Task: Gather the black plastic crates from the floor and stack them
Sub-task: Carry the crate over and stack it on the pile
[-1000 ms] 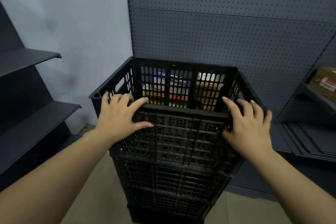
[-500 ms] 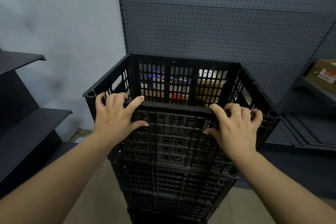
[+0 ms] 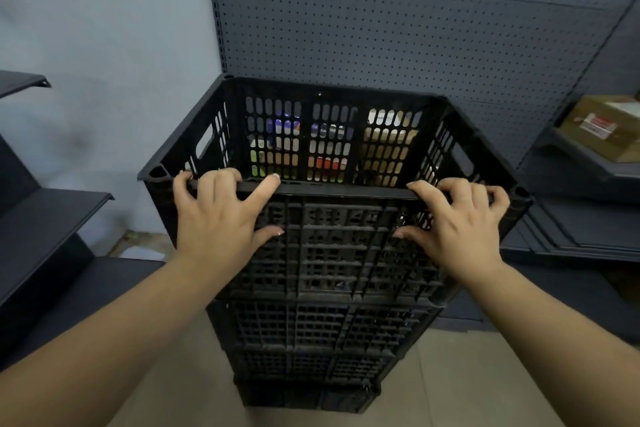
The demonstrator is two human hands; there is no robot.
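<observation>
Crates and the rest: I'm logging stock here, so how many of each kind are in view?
Black crates in the stack: 4 visible tiers, lowest hard to separate
Hands gripping the top crate's near rim: 2, left hand, right hand
Cardboard box on the right shelf: 1
Total: 7

Nothing legible here: the red-and-white label (image 3: 596,125) on the cardboard box (image 3: 609,135) at the right shelf's (image 3: 588,170) edge is blurred.

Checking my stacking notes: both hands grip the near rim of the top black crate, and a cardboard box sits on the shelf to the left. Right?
Not quite. In the head view the cardboard box sits on the shelf to the right, not the left. The rest holds: the left hand and right hand grip the near rim of the top black crate.
</observation>
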